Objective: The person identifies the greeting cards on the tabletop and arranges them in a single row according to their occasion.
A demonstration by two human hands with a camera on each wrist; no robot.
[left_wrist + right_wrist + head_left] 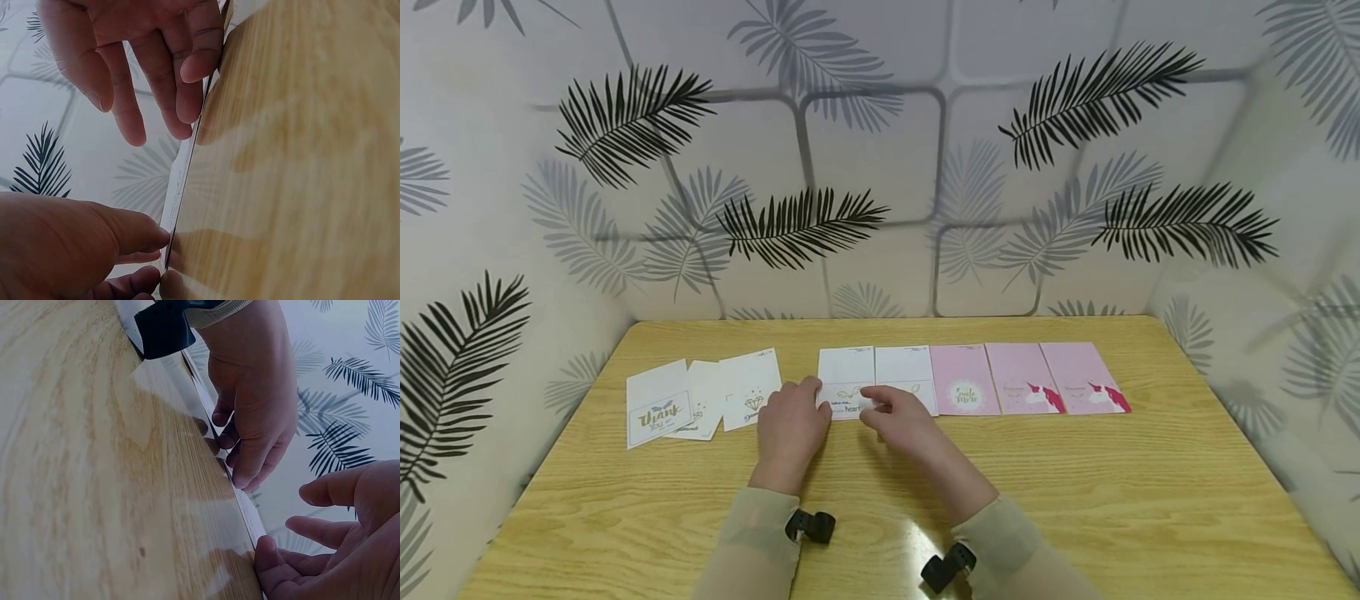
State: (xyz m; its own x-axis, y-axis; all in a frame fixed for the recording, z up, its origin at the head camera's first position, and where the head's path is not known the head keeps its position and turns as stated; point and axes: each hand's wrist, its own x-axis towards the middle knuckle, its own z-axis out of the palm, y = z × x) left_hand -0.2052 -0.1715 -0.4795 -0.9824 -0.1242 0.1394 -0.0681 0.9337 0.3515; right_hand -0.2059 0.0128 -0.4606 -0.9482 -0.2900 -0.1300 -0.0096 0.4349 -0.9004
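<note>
A white greeting card (846, 364) with gold and dark lettering, "heart" partly readable, lies flat before both hands. My left hand (793, 429) touches its left edge, the thumb by the lower left corner; in the right wrist view this left hand (256, 406) bends down to the tabletop. Over the card's lower right part is my right hand (910, 425), its fingers loosely bent and spread. From the left wrist view, the right hand (147, 56) shows nothing in its fingers. A second white card (904, 362) adjoins on the right, its lower part partly behind the right hand.
The row continues rightward with a pink "Smile" card (962, 367) and two pink unicorn cards (1018, 362). On the left lie a diamond card (748, 375), a "Thank you" card (658, 392) and a white card (703, 383) partly under it. A patterned wall (880, 275) backs the wooden table (1112, 500).
</note>
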